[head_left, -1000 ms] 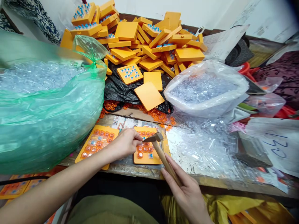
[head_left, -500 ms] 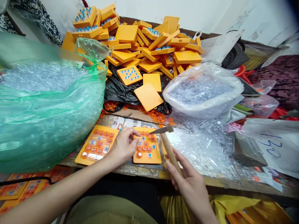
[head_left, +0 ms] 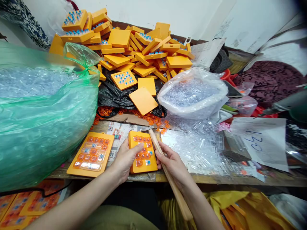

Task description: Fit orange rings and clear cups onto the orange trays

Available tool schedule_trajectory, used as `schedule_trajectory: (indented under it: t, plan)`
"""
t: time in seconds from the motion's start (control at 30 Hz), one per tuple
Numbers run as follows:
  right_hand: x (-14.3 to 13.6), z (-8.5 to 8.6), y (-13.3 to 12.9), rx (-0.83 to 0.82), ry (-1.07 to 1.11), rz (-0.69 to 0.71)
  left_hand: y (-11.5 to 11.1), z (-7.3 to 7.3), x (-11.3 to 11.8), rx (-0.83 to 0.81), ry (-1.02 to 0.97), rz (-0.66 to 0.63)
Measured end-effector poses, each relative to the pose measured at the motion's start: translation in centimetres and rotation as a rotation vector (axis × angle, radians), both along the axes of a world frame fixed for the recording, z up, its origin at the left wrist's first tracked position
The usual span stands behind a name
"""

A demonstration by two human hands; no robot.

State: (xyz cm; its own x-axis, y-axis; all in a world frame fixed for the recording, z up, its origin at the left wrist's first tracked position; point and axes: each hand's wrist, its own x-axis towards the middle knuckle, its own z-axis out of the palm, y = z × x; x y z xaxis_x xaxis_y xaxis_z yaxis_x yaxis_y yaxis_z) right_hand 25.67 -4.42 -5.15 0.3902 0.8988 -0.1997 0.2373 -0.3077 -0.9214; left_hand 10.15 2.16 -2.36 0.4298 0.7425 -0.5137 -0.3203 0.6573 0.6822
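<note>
A yellow-orange plastic panel (head_left: 144,156) with orange rings and small blue pieces on its face lies at the table's front edge. My left hand (head_left: 123,161) grips its left side, the thumb over the face. In my right hand (head_left: 172,161) is a hammer (head_left: 176,195), its wooden handle slanting down towards me and its metal head near the panel's top edge. The right fingers also reach the panel's right edge. To the left of my left hand rests a similar panel (head_left: 87,167), with clear covers over some rows.
A heap of yellow panels (head_left: 120,38) rises at the back. The green bag (head_left: 48,127) at left and the white bag (head_left: 192,107) at right hold clear plastic parts. Loose clear pieces (head_left: 192,150) cover the right side. Orange rings (head_left: 153,119) lie behind the panels.
My left hand has moved down from above the panel and taken hold of its left side. The hammer has swung so its handle points towards me, and my right hand has come to the panel's edge.
</note>
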Motion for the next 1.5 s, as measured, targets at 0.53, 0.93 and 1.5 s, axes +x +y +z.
schedule_trajectory:
  t: [0.53, 0.93, 1.5]
  plan:
    - [3.8, 2.8, 4.0, 0.210, -0.864, 0.010, -2.5, -0.2, -3.2, -0.124, -0.197, 0.048]
    - [-5.1, 3.2, -0.3, 0.473, -0.255, 0.143, -3.2, -1.4, -3.1, -0.059, -0.253, 0.101]
    - [-6.0, 2.4, -1.1, 0.280, 0.448, -0.088, -4.3, -0.6, -2.1, 0.312, 0.031, 0.071]
